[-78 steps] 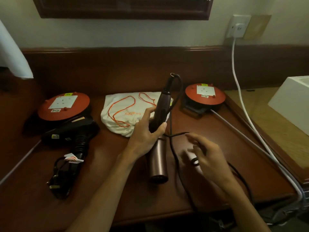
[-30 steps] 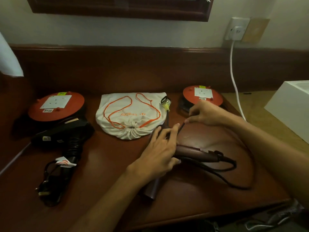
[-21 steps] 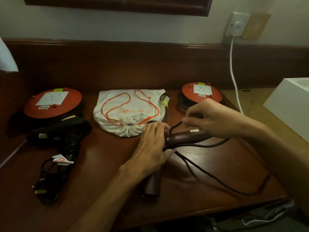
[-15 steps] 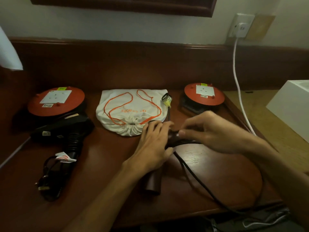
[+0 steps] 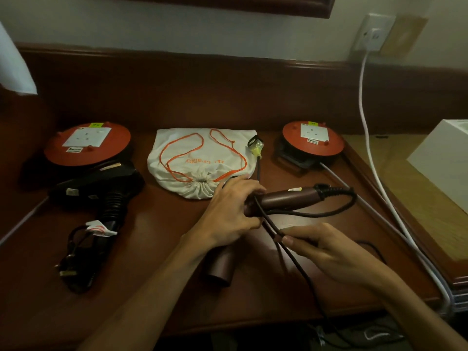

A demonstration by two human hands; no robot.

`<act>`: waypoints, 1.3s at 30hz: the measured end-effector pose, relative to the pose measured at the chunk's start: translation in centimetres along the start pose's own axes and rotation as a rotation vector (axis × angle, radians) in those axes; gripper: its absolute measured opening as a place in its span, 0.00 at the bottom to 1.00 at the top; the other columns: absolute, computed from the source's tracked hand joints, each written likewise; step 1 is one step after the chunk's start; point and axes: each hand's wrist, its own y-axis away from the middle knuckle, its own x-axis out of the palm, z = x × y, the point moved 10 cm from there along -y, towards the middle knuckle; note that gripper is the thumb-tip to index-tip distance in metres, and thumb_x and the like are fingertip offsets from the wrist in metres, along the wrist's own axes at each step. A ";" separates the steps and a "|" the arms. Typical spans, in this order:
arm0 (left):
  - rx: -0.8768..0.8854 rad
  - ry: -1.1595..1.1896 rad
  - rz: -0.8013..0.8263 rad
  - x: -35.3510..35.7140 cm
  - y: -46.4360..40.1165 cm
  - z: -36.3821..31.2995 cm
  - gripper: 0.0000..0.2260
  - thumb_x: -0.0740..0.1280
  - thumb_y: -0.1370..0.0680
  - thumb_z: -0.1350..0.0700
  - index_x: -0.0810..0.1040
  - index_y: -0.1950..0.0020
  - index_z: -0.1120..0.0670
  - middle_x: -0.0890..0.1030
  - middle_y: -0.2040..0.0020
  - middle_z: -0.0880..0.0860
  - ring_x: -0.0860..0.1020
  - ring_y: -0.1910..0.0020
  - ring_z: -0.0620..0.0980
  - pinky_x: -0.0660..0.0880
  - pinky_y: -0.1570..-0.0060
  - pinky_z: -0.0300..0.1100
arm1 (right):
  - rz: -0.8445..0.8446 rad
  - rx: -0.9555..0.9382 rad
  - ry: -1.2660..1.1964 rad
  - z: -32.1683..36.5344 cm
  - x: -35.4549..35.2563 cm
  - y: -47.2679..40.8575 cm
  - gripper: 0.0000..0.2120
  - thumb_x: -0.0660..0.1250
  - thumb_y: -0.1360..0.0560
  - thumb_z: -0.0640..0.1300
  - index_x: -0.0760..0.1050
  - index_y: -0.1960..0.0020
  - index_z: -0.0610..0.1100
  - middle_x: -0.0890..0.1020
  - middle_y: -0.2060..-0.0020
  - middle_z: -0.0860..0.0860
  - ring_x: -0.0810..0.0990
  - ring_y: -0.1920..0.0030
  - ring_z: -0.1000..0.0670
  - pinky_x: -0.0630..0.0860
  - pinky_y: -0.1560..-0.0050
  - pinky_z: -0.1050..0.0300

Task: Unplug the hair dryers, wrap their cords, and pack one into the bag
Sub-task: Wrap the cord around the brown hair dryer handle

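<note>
- The left hand [image 5: 231, 211] grips the brown hair dryer [image 5: 283, 200].
- The right hand [image 5: 326, 249] pinches its black cord [image 5: 311, 214], just beside the left hand.

Dark reddish wooden desk [image 5: 157, 282], raised wooden back rail along wall. Far left: red cord reel [image 5: 87, 144] with white socket plate. Black hair dryer [image 5: 101, 188] just in front of it, bundled cord and plug trailing toward near edge. Centre back: white drawstring bag [image 5: 202, 160], orange cord looped on top, mouth cinched. Far right: second red cord reel [image 5: 313, 139]. Brown hair dryer [image 5: 220, 267], barrel end resting on desk near middle, its black cord [image 5: 311, 287] running off front edge.
</note>
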 end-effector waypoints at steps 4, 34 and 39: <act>-0.074 0.088 -0.084 -0.8 0.3 1.1 0.29 0.74 0.37 0.51 0.79 0.36 0.53 0.76 0.31 0.49 0.69 0.28 0.45 0.67 0.28 0.53 | 0.001 0.064 0.000 -1.5 0.1 -1.4 0.10 0.65 0.18 0.47 0.83 0.54 0.50 0.79 0.69 0.53 0.76 0.69 0.54 0.70 0.65 0.59; 0.077 -0.412 0.205 3.5 1.0 -2.7 0.40 0.70 0.26 0.46 0.56 0.19 0.47 0.64 0.21 0.49 0.46 0.20 0.41 0.27 0.28 0.64 | 0.275 0.278 -0.068 -9.3 -3.0 -7.3 0.08 0.71 0.23 0.41 0.83 0.55 0.35 0.80 0.63 0.35 0.74 0.64 0.43 0.73 0.61 0.51; 0.085 -0.601 0.192 4.8 0.8 -3.5 0.46 0.68 0.25 0.52 0.41 0.18 0.57 0.53 0.17 0.56 0.40 0.19 0.48 0.31 0.27 0.66 | 0.362 0.306 -0.060 -6.8 -2.9 -9.3 0.10 0.69 0.22 0.40 0.79 0.50 0.31 0.76 0.61 0.41 0.69 0.67 0.49 0.67 0.68 0.60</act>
